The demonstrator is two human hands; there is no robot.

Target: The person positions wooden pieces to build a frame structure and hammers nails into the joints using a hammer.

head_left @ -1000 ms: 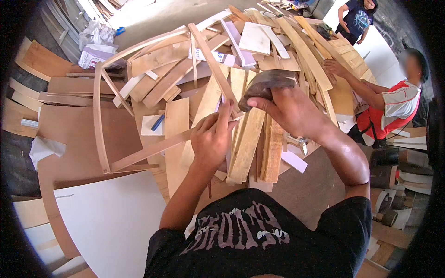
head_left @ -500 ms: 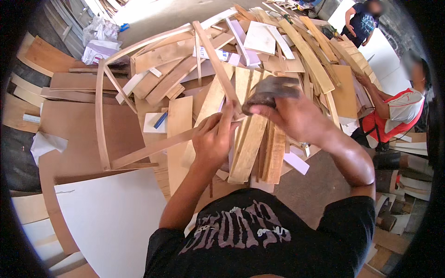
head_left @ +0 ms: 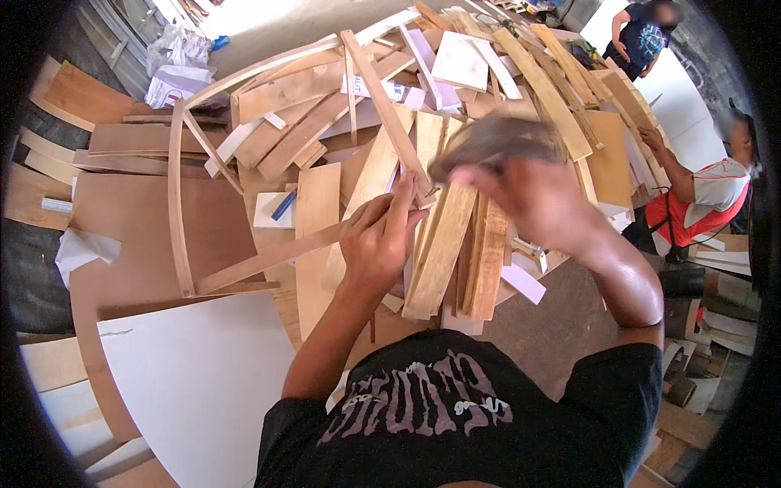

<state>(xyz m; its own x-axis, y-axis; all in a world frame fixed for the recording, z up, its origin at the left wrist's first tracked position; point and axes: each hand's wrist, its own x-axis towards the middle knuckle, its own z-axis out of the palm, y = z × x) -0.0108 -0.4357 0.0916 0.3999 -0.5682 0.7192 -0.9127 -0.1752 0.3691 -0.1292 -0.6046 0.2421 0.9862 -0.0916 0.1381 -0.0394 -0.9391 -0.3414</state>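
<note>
A rectangular frame of thin wooden strips [head_left: 277,264] stands tilted on the left of the work surface. My left hand [head_left: 376,234] closes round its near right corner, where two strips meet. From that corner a small nail [head_left: 432,193] sticks out, just beyond my fingertips. My right hand [head_left: 543,199] grips a dark, block-like tool [head_left: 496,142], raised above and right of the nail. Motion smears both the tool and the fingers, so its exact kind cannot be made out. Below the corner lie several thick yellowish planks [head_left: 439,264].
Loose boards [head_left: 309,134] pile up across the far side. A white sheet [head_left: 195,382] lies near left, beside a brown panel [head_left: 154,236]. A blue marker [head_left: 283,206] rests on a small white piece. One person [head_left: 700,195] sits at right; another [head_left: 639,41] stands farther back.
My right hand and the dark tool have moved up and right, away from the frame's corner, so the nail now shows. My left hand keeps its hold.
</note>
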